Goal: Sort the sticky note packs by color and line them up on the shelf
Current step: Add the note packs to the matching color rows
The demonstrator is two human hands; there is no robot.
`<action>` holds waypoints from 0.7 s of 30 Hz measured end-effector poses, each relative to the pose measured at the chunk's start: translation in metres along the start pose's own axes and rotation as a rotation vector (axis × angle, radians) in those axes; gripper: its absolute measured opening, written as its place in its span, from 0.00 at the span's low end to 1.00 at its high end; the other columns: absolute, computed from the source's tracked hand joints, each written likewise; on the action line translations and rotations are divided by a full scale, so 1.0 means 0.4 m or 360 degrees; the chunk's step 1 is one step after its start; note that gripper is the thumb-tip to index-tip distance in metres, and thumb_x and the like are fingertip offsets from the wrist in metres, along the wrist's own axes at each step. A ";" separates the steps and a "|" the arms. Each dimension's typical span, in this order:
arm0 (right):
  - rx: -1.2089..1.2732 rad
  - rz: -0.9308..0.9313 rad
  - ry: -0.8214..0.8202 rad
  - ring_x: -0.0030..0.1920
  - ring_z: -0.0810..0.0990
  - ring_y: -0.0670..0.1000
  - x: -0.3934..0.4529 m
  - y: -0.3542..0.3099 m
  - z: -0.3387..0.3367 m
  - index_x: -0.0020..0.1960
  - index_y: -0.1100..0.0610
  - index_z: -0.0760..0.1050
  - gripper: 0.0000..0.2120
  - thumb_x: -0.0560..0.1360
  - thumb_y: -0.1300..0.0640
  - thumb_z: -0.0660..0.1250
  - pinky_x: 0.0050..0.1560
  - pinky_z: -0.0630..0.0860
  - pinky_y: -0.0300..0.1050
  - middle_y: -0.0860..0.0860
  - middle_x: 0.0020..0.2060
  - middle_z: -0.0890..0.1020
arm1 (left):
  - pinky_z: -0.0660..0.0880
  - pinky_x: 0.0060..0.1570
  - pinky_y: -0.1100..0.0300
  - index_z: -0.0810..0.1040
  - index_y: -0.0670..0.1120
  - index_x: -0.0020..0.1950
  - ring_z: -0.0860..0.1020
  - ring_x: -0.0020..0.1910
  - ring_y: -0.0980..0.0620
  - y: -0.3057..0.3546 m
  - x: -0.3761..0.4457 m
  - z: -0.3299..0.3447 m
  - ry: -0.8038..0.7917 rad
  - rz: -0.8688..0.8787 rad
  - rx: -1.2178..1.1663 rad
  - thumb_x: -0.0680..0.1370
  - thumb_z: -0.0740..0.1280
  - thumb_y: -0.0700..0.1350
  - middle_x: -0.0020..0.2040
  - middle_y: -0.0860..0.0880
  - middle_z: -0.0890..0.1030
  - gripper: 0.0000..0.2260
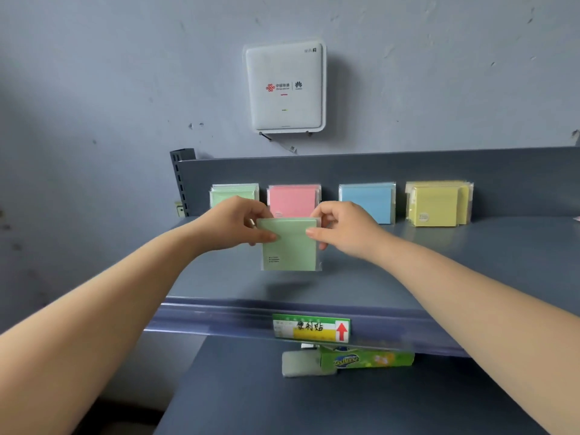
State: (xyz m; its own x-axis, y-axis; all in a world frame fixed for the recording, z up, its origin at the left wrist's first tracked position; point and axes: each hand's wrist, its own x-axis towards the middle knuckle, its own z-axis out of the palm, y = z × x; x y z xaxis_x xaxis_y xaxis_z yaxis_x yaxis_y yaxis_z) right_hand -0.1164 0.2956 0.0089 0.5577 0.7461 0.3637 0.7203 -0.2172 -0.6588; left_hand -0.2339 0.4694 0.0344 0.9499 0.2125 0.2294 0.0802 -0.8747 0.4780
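A green sticky note pack (290, 246) in clear wrap hangs upright above the grey shelf (439, 262), held by both hands. My left hand (233, 224) pinches its upper left edge and my right hand (342, 229) pinches its upper right edge. Along the shelf's back panel lean four groups of packs: green packs (233, 191) at the left, partly hidden by my left hand, then pink packs (293, 199), blue packs (367, 200) and yellow packs (437, 202).
A white router box (284, 87) hangs on the wall above the shelf. A green price label (310, 328) is clipped to the shelf's front rail. On the lower shelf lies a green carton (367, 359) beside a white packet (306, 364).
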 end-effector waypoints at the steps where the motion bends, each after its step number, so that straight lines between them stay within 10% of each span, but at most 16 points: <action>1: 0.0006 0.0021 0.0002 0.28 0.78 0.41 0.015 -0.006 0.015 0.38 0.50 0.72 0.09 0.74 0.59 0.69 0.39 0.71 0.31 0.53 0.36 0.82 | 0.73 0.38 0.63 0.79 0.49 0.44 0.76 0.29 0.60 -0.029 -0.004 -0.015 0.0011 -0.0028 -0.0002 0.72 0.73 0.45 0.37 0.52 0.81 0.04; 10: 0.0005 0.0142 0.0038 0.31 0.78 0.46 0.222 -0.050 0.179 0.46 0.55 0.73 0.04 0.74 0.61 0.67 0.31 0.74 0.33 0.50 0.34 0.78 | 0.69 0.28 0.71 0.80 0.44 0.42 0.77 0.25 0.63 -0.259 0.067 -0.124 0.0061 -0.0101 -0.0010 0.73 0.71 0.40 0.29 0.58 0.80 0.01; 14: -0.0014 0.0248 0.0084 0.34 0.79 0.51 0.317 -0.053 0.233 0.48 0.57 0.73 0.09 0.71 0.63 0.70 0.46 0.78 0.48 0.54 0.41 0.81 | 0.64 0.23 0.76 0.79 0.43 0.44 0.75 0.24 0.64 -0.344 0.131 -0.148 0.0062 -0.0081 0.0018 0.73 0.70 0.40 0.34 0.51 0.81 0.02; 21: -0.0233 0.0406 0.0285 0.42 0.76 0.53 0.441 -0.022 0.290 0.49 0.60 0.74 0.09 0.70 0.64 0.70 0.44 0.76 0.46 0.51 0.39 0.77 | 0.73 0.37 0.63 0.77 0.46 0.40 0.77 0.28 0.55 -0.445 0.238 -0.144 0.0128 -0.0024 0.0034 0.74 0.70 0.42 0.33 0.54 0.80 0.04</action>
State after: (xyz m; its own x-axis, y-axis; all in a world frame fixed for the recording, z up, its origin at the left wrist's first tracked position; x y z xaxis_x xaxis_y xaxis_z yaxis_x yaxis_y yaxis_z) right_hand -0.0724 0.5020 0.0025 0.7815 0.5368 0.3179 0.5929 -0.4802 -0.6465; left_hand -0.1750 0.6703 0.0199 0.9212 0.2594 0.2899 0.1017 -0.8799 0.4641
